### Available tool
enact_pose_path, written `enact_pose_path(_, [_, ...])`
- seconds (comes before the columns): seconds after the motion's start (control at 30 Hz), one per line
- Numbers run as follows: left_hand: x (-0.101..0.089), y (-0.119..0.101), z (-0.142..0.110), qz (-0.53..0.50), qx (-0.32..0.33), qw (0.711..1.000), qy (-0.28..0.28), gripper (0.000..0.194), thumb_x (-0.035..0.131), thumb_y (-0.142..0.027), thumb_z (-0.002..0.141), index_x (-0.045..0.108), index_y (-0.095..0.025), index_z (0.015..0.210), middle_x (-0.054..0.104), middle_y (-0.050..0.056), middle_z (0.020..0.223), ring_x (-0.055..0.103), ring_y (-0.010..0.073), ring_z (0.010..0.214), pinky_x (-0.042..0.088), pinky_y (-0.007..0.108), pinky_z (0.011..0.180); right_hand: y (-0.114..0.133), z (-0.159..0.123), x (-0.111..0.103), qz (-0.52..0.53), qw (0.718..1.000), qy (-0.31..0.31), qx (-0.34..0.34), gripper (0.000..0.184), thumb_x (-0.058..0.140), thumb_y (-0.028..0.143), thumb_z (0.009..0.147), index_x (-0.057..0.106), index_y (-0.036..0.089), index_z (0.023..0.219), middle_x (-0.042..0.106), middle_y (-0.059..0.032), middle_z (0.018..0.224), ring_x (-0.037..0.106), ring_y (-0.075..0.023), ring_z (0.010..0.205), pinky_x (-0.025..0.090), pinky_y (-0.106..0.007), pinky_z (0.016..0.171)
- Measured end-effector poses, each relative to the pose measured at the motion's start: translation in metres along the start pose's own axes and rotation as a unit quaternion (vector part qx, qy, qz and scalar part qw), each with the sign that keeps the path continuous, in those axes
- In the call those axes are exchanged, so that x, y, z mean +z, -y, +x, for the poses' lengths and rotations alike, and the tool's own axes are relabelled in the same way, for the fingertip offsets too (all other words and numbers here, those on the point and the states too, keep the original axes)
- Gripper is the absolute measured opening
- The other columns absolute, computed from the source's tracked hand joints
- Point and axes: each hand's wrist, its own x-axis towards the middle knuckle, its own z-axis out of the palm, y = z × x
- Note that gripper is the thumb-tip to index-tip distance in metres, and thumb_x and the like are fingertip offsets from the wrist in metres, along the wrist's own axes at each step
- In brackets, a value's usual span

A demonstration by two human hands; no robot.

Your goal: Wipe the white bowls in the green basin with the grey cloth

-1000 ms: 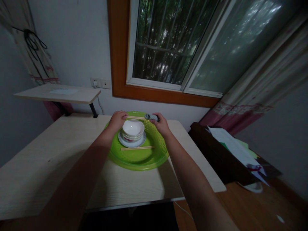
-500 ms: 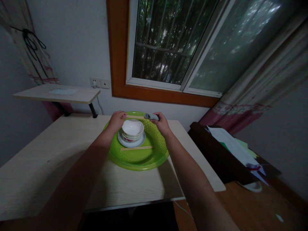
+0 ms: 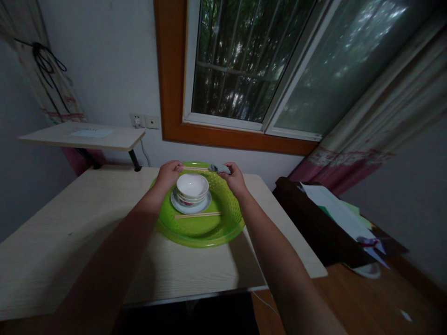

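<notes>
A round green plastic basket [image 3: 206, 230] sits on the pale wooden table [image 3: 70, 232]. Inside it stands a stack of white bowls [image 3: 192, 187] on a small plate [image 3: 206, 206], with a pair of wooden chopsticks [image 3: 198, 215] lying in front. My left hand [image 3: 168, 173] is closed on one end of another pair of chopsticks [image 3: 195, 169] held level above the basket's far side. My right hand [image 3: 234, 178] is closed on a grey cloth [image 3: 219, 168] wrapped around the other end of those chopsticks.
A low shelf [image 3: 84, 135] juts out at the left, near a wall socket [image 3: 145, 121]. A barred window [image 3: 240, 65] is straight ahead, curtains at both sides. A dark piece of furniture with papers [image 3: 335, 214] stands right of the table.
Both hands stay at the far side of the basket with hardly any movement; the cloth has shifted slightly along the chopsticks.
</notes>
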Motion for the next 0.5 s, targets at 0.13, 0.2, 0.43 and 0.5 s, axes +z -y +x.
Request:
enact_pose_path(0.13, [-0.0009,0.0001,-0.0004,0.017,0.000,1.000,-0.008,0.019,0.056,-0.023,0.087,0.074,-0.021,0.088,0.078,0.011,0.105,0.069,0.0275,0.105,0.051,0.039,0.102,-0.0034,0.0017,-0.0027,-0.019,0.999,-0.036,-0.013,0.038,0.072,0.039,0.062,0.056,0.025,0.093,0.061,0.0025,0.084,0.055,-0.0205,0.080,0.043,-0.032,0.074])
enact_pose_path(0.2, [-0.0007,0.0012,-0.0004,0.022,0.000,1.000,-0.015,0.018,0.056,-0.024,0.088,0.074,-0.020,0.088,0.078,0.012,0.106,0.069,0.0275,0.105,0.051,0.039,0.101,-0.0053,0.0020,-0.0047,-0.028,0.998,-0.048,-0.019,0.036,0.070,0.040,0.064,0.055,0.025,0.093,0.060,0.0026,0.084,0.054,-0.0200,0.079,0.042,-0.031,0.073])
enact_pose_path(0.43, [0.0005,0.0038,0.0003,0.016,0.015,1.000,-0.015,0.016,0.057,-0.025,0.088,0.072,-0.021,0.084,0.079,0.011,0.103,0.069,0.0278,0.102,0.053,0.041,0.099,-0.0053,0.0014,-0.0060,-0.037,0.998,-0.057,-0.018,0.033,0.071,0.035,0.066,0.055,0.025,0.094,0.060,0.0038,0.085,0.053,-0.0189,0.079,0.044,-0.030,0.075])
enact_pose_path(0.5, [-0.0003,0.0043,0.0003,0.014,0.017,1.000,-0.017,0.015,0.057,-0.025,0.087,0.072,-0.022,0.084,0.079,0.010,0.101,0.069,0.0275,0.101,0.053,0.041,0.098,-0.0050,0.0018,-0.0065,-0.036,0.998,-0.059,-0.011,0.034,0.070,0.035,0.066,0.054,0.026,0.094,0.060,0.0039,0.085,0.054,-0.0189,0.079,0.044,-0.030,0.074])
